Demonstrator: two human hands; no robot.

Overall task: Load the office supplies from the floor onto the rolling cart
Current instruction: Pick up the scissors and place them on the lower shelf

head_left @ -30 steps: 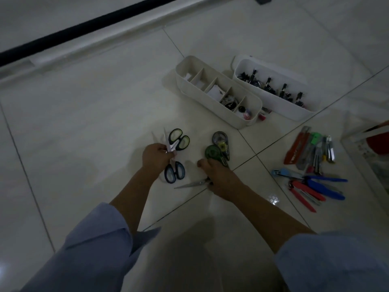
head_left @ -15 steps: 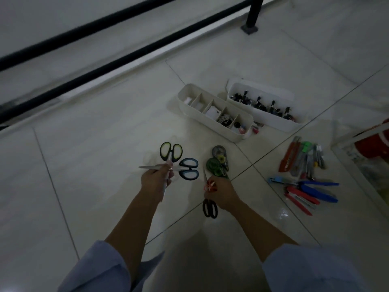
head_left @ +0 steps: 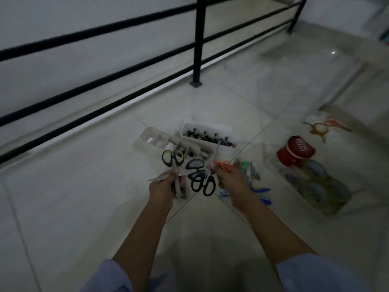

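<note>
White divided tray (head_left: 145,135) beyond scissors (head_left: 194,164)

Our left hand (head_left: 166,187) grips two scissors by the blades, the green pair (head_left: 172,158) and the blue pair (head_left: 194,165), with the handles up. Our right hand (head_left: 230,180) pinches the orange pair (head_left: 225,165). The black pair (head_left: 203,185) hangs between our hands; we cannot tell which one holds it. Beyond them, on the tiled floor (head_left: 73,186), a divided tray (head_left: 155,140) and a clip tray (head_left: 210,128) sit side by side. Cutters (head_left: 251,170) lie just right of our right hand, with a clear box (head_left: 334,207) farther right. A black railing (head_left: 197,39) stands behind.
</note>
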